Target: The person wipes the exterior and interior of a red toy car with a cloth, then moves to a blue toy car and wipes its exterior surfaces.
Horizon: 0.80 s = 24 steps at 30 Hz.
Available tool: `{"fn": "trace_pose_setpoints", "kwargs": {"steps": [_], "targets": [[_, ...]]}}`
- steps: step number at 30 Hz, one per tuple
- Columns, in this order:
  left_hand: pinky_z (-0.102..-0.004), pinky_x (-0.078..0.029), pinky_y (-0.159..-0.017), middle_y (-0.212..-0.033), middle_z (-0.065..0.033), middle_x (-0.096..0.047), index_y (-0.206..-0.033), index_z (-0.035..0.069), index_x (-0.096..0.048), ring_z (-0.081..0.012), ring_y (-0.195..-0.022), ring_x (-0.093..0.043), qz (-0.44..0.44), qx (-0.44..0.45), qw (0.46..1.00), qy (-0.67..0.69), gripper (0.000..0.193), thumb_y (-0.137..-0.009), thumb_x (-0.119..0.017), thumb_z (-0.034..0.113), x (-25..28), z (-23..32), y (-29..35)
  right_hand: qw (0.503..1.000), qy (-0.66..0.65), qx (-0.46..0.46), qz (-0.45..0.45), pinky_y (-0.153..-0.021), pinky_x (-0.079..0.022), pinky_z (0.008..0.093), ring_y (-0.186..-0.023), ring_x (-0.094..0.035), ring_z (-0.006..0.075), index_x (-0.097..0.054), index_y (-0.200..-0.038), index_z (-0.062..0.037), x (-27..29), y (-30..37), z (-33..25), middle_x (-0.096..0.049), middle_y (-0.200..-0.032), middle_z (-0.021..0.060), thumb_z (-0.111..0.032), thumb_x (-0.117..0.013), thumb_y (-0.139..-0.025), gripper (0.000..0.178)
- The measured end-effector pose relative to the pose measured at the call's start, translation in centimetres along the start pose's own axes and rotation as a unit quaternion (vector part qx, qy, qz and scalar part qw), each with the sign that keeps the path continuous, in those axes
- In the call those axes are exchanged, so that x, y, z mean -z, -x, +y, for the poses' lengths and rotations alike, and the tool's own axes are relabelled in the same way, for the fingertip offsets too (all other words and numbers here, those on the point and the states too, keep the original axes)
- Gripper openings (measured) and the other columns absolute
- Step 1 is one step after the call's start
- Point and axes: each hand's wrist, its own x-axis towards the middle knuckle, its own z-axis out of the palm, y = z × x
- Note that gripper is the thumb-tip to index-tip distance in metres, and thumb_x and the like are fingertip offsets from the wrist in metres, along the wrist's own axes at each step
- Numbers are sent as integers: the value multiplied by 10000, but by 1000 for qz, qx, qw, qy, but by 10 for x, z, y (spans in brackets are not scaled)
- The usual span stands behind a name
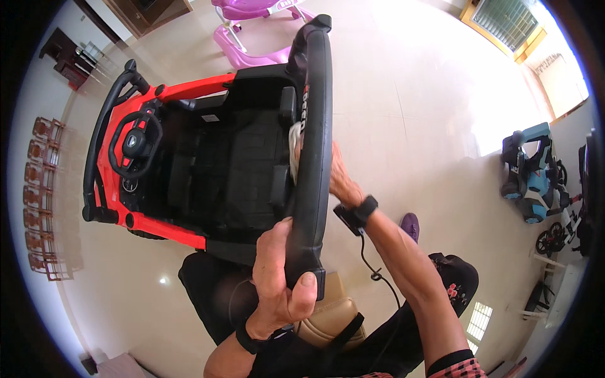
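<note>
The car [208,157], a red and black ride-on toy, stands on the pale floor [403,82] directly before the person, its steering wheel [133,145] toward the left and its black bar [316,164] across its right end. The left hand [280,277] is at the car's near right corner, closed around the end of the bar, with the thumb bent against that end and a finger laid along the seat side. The right hand [340,173] reaches behind the bar from the car's right; its fingers are mostly hidden there, so I cannot tell whether they are spread or pressed together. A white cloth [294,151] shows on the seat side of the bar, level with this hand; whether the hand grips it I cannot tell. A black band [358,213] with a cable is on the right wrist, just right of the car.

Beyond the car's far side is a purple walker [230,47]. Well to the car's left, brown chairs [41,195] stand in a row along the wall. Well to its right are a blue toy vehicle [539,179] and a small bike [553,238]. Nearer on that side is a purple shoe [409,225], and just below the car's near right corner, a beige seat [331,318].
</note>
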Motion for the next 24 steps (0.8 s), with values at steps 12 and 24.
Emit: {"fn": "trace_pose_setpoints", "kwargs": {"steps": [12,24], "targets": [[-407,-460,-872,-1103,-244,-561,-1279,-132,-429,-326,-951,-558,-3,-20,1000,-23,653,-761,-519,255,-1,3,-1,990,-100,39,91,-675,-464,392,-732,-580,248,-634,-861,-25,25,-77,5,-559,-769,125,-185,-618,-836,164],[-440,-455,-853,-1089,-257,-562,-1277,-127,-435,-365,-908,-552,5,-10,1000,-16,652,-733,-560,210,4,2,2,954,68,290,40,-1008,-420,484,-1019,-583,298,-579,-810,-96,-3,-63,-25,-583,-876,87,-171,-656,-718,142]]}}
